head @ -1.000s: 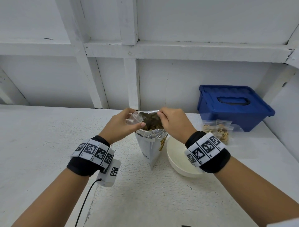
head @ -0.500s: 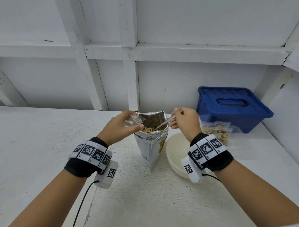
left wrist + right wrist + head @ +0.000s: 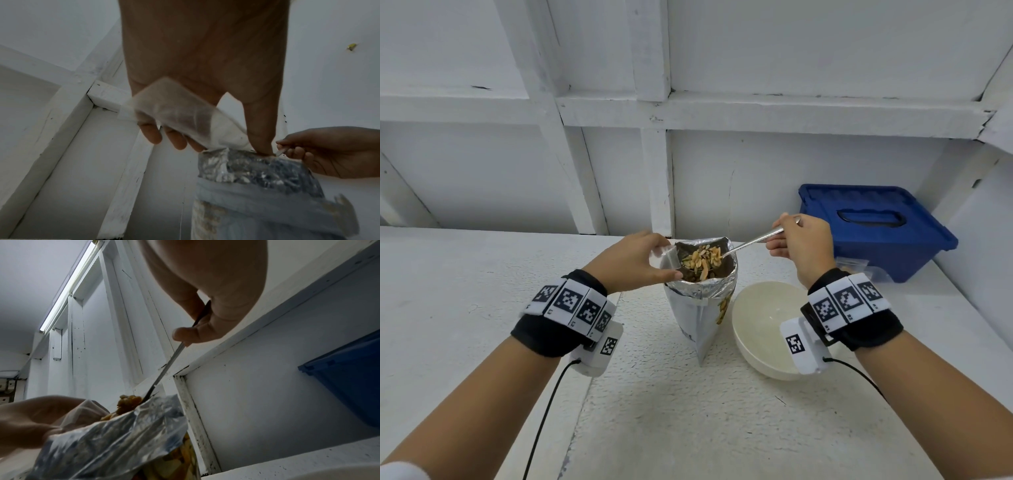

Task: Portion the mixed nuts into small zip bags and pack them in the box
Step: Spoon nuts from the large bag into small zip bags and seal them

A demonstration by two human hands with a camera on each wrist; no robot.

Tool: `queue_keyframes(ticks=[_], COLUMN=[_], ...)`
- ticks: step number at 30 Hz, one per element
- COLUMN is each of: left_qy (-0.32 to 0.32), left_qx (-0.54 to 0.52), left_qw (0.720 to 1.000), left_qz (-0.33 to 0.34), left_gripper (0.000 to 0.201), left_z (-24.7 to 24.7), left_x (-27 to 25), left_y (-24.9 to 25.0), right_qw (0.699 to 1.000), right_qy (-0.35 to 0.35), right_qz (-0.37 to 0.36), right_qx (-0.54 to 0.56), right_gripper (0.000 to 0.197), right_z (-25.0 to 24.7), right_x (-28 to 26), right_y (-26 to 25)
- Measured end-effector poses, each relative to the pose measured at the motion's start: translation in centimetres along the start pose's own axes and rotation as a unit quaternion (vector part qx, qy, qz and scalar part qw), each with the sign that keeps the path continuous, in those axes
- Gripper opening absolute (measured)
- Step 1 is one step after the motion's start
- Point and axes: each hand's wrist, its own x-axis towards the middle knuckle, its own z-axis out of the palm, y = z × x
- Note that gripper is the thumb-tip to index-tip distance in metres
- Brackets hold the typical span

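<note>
A silver foil nut pouch point(image 3: 702, 308) stands open at the table's middle. My left hand point(image 3: 635, 262) pinches a small clear zip bag point(image 3: 666, 255) at the pouch's left rim; the left wrist view shows the zip bag point(image 3: 180, 116) lying across my fingers. My right hand point(image 3: 799, 241) grips a metal spoon point(image 3: 751, 242) by its handle. The spoon's bowl sits over the pouch mouth, heaped with mixed nuts point(image 3: 703, 258), right beside the bag's opening. In the right wrist view the spoon point(image 3: 164, 371) slants down to the nuts point(image 3: 128, 402) above the pouch point(image 3: 115, 443).
An empty white bowl point(image 3: 767, 329) sits just right of the pouch. A closed blue lidded box point(image 3: 873, 226) stands at the back right by the wall, with filled zip bags point(image 3: 854, 265) in front of it. White wall framing runs behind the table.
My right hand drew back to the right and rose, lifting the spoon out of the pouch loaded with nuts. My left hand kept the zip bag at the pouch rim.
</note>
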Motion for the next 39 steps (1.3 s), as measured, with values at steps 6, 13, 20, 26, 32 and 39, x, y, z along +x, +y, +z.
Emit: queue_keyframes(ticks=[6, 13, 20, 26, 32, 39], left_qy=[-0.015, -0.013, 0.015, 0.055, 0.075, 0.092], left_qx=[0.026, 0.003, -0.079, -0.117, -0.144, -0.173], left_qw=[0.999, 1.000, 0.997, 0.991, 0.987, 0.981], left_qz=[0.012, 0.024, 0.021, 0.020, 0.013, 0.000], left_gripper=[0.063, 0.062, 0.058, 0.058, 0.061, 0.066], left_z=[-0.3, 0.0, 0.8, 1.8, 2.4, 2.8], left_x=[0.9, 1.3, 1.2, 1.1, 1.1, 0.8], left_y=[0.4, 1.5, 1.9, 2.2, 2.5, 2.4], right_qw=[1.000, 0.999, 0.998, 0.996, 0.992, 0.982], right_qy=[0.010, -0.011, -0.051, -0.079, -0.115, -0.154], right_qz=[-0.006, 0.006, 0.013, -0.021, -0.037, -0.102], right_qx=[0.016, 0.032, 0.045, 0.027, 0.031, 0.025], right_gripper=[0.024, 0.024, 0.025, 0.026, 0.024, 0.024], right_z=[-0.5, 0.0, 1.1, 2.1, 2.9, 3.3], right_x=[0.3, 0.2, -0.5, -0.9, -1.1, -1.6], right_y=[-0.5, -0.8, -1.2, -2.1, -3.4, -5.0])
